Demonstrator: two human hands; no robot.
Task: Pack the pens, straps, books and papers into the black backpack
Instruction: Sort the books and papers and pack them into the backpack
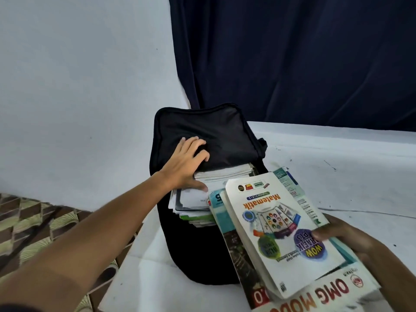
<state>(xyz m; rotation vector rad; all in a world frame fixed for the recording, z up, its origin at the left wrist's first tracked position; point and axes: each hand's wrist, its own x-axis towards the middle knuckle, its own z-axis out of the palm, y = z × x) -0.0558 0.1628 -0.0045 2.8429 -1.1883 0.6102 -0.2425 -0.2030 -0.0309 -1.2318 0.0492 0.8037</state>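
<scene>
Books and papers (pixel 198 197) already fill the mouth of the black backpack (pixel 198 244), which stands upright near the left edge of a white table (pixel 351 172), its flap (pixel 207 134) thrown back toward the pale wall (pixel 78 86). The left hand (pixel 186 164) holds the flap back, fingers curled into its fabric and thumb lying on the top sheets. The right hand (pixel 344 236) grips a stack of books (pixel 276 233) from its right side, thumb on the top cover, the stack's far end just beside the bag's opening. That cover reads "Matematik" and "WOW"; a book beneath shows "OMG". Open tabletop lies right of the stack, before a dark curtain (pixel 304 59); patterned floor (pixel 33 226) shows past the left edge.
</scene>
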